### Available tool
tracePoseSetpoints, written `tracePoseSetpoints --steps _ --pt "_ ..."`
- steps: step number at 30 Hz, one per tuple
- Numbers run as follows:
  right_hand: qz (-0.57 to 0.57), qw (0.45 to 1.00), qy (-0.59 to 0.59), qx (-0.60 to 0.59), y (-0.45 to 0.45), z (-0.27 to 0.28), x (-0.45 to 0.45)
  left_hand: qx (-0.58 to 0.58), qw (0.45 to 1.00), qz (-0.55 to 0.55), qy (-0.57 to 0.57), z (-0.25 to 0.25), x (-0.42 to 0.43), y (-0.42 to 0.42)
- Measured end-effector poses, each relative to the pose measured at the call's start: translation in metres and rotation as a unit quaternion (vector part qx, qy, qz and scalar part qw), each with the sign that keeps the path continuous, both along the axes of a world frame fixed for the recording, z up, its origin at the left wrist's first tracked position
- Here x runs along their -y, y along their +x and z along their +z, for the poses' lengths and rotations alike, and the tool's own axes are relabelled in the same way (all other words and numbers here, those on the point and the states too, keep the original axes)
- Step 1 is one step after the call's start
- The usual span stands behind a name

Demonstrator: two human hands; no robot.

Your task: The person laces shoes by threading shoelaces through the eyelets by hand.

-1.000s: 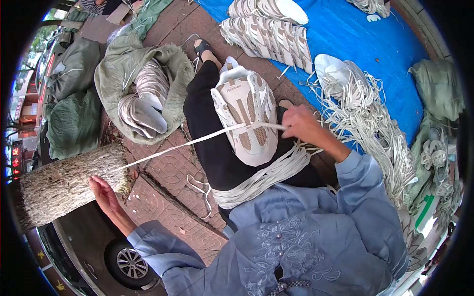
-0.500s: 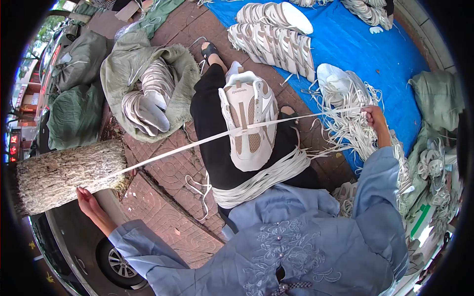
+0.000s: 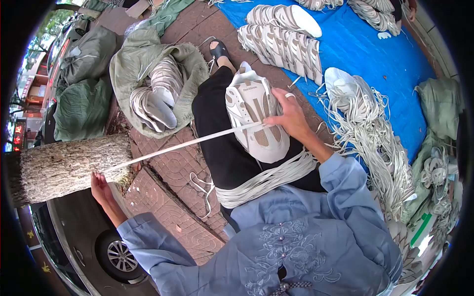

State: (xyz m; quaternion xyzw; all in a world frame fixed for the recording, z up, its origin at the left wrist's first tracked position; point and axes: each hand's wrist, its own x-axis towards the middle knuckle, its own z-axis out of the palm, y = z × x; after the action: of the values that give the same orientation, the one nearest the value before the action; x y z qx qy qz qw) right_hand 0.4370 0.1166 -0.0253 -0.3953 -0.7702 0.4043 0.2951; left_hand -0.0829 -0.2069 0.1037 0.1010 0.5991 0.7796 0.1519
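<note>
A beige-and-white shoe upper rests across my black-trousered lap. My right hand, with a ring on one finger, grips its right side; the thumb lies on the front near the lacing holes. From there a flat white shoelace runs taut down to the left. Far out on that side, my left hand pinches the lace's other end, in front of the tree trunk. A bundle of white laces lies over my thighs, below the upper's toe.
Stacked uppers and a heap of laced ones lie on a blue tarp. An open sack holds more uppers at left. A tree trunk and a parked car border the left. Another person's hand shows top right.
My right hand has let go of the lace's right end and come in to grip the upper. No lace stretches to the right now. My left hand still holds its end.
</note>
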Motion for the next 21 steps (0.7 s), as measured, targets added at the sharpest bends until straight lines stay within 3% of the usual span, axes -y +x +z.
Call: tracePoseSetpoints --steps 1,3,4,7,8,9,12,14,15,19,20,21 --pt "-0.013 1.0 0.027 0.007 -0.001 0.001 0.006 0.001 1.0 0.0 -0.002 -0.007 0.014 -0.017" --pt "-0.016 1.0 0.019 0.01 -0.005 0.001 0.012 -0.004 0.993 -0.116 0.028 -0.024 0.032 -0.043" --pt "-0.023 0.999 0.039 0.03 -0.007 0.001 0.014 0.004 1.0 0.004 0.009 -0.03 0.023 -0.039" --pt "-0.033 0.996 0.068 0.054 -0.01 0.002 0.017 0.008 0.998 0.046 -0.028 -0.06 0.017 -0.055" --pt "-0.042 0.995 0.058 0.063 -0.01 0.002 0.018 0.023 0.992 0.111 -0.061 -0.063 0.008 -0.048" --pt "-0.05 0.995 0.048 0.073 -0.011 0.003 0.018 0.01 0.998 0.047 -0.039 -0.071 0.009 -0.049" --pt "-0.064 0.992 0.067 0.085 -0.016 0.01 0.023 0.021 0.998 0.044 -0.051 -0.085 0.014 -0.056" --pt "-0.068 0.993 0.064 0.071 -0.018 0.002 0.025 0.024 0.983 0.167 -0.074 -0.077 0.009 -0.038" --pt "-0.071 0.994 0.063 0.056 -0.019 -0.002 0.026 0.02 0.984 0.166 -0.068 -0.069 0.009 -0.038" --pt "-0.091 0.99 0.103 0.035 -0.011 -0.012 0.021 -0.019 0.998 -0.055 0.02 -0.038 0.036 -0.079" --pt "-0.08 0.99 -0.066 -0.1 0.002 -0.018 0.008 -0.029 0.992 0.12 -0.026 -0.014 0.009 -0.052" --pt "-0.065 0.943 -0.231 -0.229 0.019 -0.022 -0.008 -0.054 0.997 -0.05 0.005 -0.012 0.042 -0.097"
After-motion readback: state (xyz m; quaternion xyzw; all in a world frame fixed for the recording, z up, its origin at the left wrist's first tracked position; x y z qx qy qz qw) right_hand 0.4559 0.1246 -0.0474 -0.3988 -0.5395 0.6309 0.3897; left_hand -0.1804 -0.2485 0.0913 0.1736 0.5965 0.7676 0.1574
